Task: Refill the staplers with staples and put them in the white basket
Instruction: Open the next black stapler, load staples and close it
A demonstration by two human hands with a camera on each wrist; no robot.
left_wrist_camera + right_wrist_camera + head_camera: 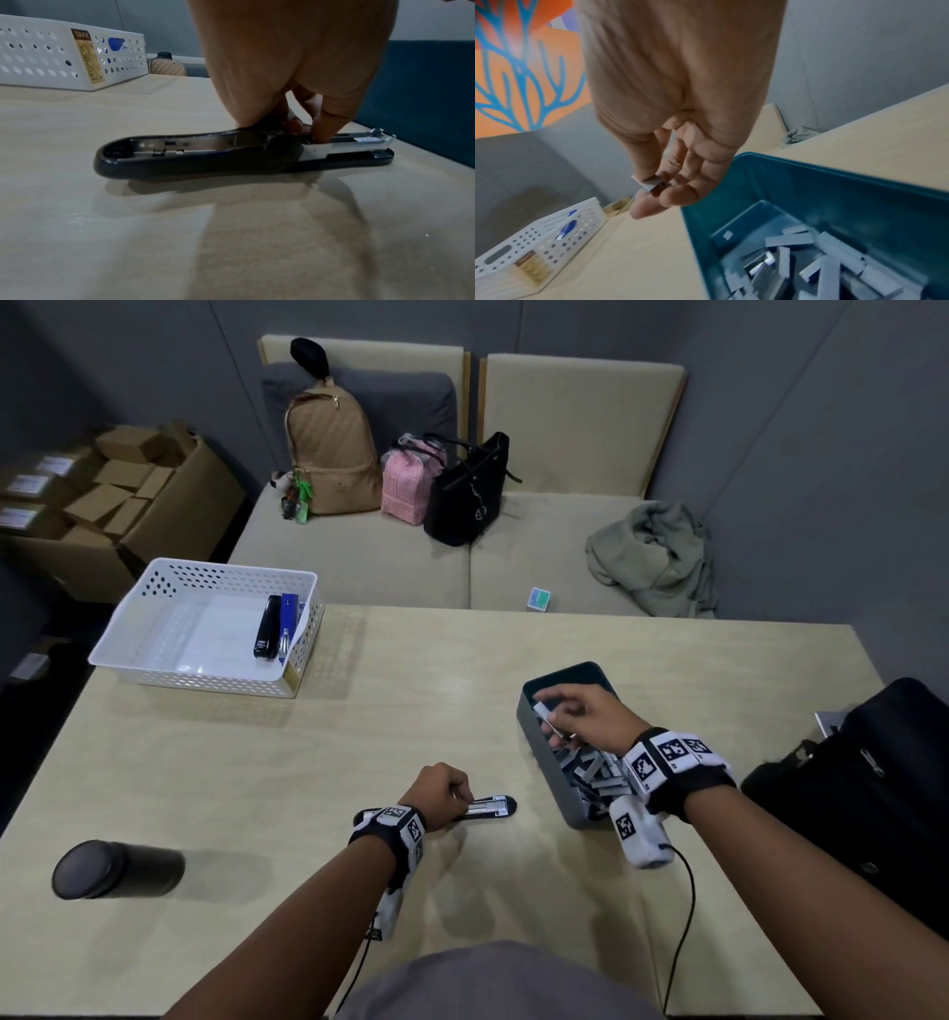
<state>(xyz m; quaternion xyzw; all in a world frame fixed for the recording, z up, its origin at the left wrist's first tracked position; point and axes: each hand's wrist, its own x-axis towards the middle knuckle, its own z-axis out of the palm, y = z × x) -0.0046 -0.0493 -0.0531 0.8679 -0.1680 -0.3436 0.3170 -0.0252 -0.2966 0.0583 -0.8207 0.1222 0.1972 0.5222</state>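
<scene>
Left hand (442, 792) on open stapler (490, 808) — right hand (585, 716) over staple bin (544, 762)

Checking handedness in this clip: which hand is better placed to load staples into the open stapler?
Right. The right hand already pinches a staple strip above the staple bin, while the left hand holds the open stapler.

A black cylinder (115, 869) lies on its side at the near left of the desk (411, 737). On the sofa beyond stand a tan backpack (331, 454), a pink bag (408, 482) and a black handbag (470, 492) (side by side), with a green garment (655, 557) crumpled farther right. Cardboard boxes (113, 490) sit left.
</scene>
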